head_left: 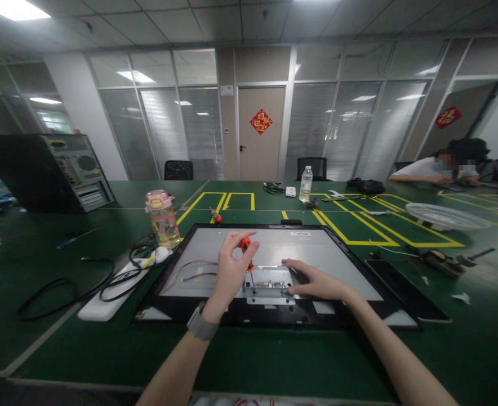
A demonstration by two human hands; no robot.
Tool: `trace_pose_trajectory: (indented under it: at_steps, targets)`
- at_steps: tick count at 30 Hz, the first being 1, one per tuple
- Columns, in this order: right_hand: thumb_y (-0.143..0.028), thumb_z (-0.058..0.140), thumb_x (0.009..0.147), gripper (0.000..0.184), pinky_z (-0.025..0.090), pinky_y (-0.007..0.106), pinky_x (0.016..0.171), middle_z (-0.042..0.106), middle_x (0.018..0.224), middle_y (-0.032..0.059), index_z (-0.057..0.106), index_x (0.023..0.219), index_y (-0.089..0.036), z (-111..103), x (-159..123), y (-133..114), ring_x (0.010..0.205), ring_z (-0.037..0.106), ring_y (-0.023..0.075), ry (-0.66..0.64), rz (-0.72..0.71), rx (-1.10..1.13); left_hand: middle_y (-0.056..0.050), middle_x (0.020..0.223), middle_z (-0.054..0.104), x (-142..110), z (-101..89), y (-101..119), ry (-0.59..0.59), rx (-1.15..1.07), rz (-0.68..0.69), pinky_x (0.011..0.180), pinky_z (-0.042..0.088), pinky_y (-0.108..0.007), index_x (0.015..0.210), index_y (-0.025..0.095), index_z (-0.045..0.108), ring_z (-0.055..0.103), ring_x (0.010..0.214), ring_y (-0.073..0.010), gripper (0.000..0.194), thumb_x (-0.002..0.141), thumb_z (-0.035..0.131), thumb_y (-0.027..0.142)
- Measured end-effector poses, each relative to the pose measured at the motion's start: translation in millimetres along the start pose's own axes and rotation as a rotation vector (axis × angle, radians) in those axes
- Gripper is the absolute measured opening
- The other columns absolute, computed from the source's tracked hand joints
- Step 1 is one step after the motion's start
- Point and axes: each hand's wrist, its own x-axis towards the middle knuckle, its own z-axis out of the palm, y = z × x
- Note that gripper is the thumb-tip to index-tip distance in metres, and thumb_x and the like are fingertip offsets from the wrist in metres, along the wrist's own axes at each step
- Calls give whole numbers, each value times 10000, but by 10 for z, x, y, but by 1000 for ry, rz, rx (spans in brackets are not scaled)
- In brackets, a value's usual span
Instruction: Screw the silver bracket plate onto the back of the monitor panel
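White plastic marked the power strip (109, 303), left of the flat display panel (346, 259). Over the panel, the left hand (231, 265) pinched an orange-handled screwdriver (246, 248) between thumb and fingers, its shaft angled down to the metal bracket (270, 300); whether the tip sat in a screw was too small to tell. Good turning probably called for a straight shaft, steady downward pressure and a braced bracket. The right hand (323, 282), fingers loosely spread, rested at the bracket's right edge, grasping nothing visible.
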Motion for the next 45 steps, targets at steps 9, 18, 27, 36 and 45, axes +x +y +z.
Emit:
trace_pose_trajectory:
  at_steps: [9,18,27,36,45]
  targets:
    - [-544,657,726,785,231,412,1134,341,1479,91,387,1380,-203,0,-5,-22,1351,309,283,-6,20,1,-38,881,616,-7,7,-20,-4,-48,-29,790,442,-279,1028,193,665,580,833,-168,228,835,558,252]
    - [-552,655,725,790,224,411,1137,341,1479,96,390,1378,-195,-3,4,0,1353,307,282,-9,3,4,-61,1021,618,15,-34,22,-36,-146,-80,888,400,-299,1080,176,660,554,970,-185,359,876,368,215]
    - [-548,652,728,777,214,425,1140,344,1479,85,389,1379,-215,0,2,23,1354,303,285,-13,-3,4,-10,800,526,6,-10,9,9,-40,-31,715,430,-258,945,206,698,518,722,-147,206,813,574,305]
    - [-548,658,721,792,213,431,1139,339,1481,91,383,1384,-213,0,2,10,1354,303,288,-7,4,3,-15,819,542,16,-15,-39,-7,-5,-15,698,415,-247,1005,208,679,521,733,-148,231,828,554,285]
    - [-559,650,724,794,219,412,1138,339,1481,87,384,1383,-204,2,-4,16,1355,301,286,-5,14,-5,-41,905,591,8,-14,-21,-38,-56,-37,762,435,-270,1091,199,640,563,823,-166,277,871,484,262]
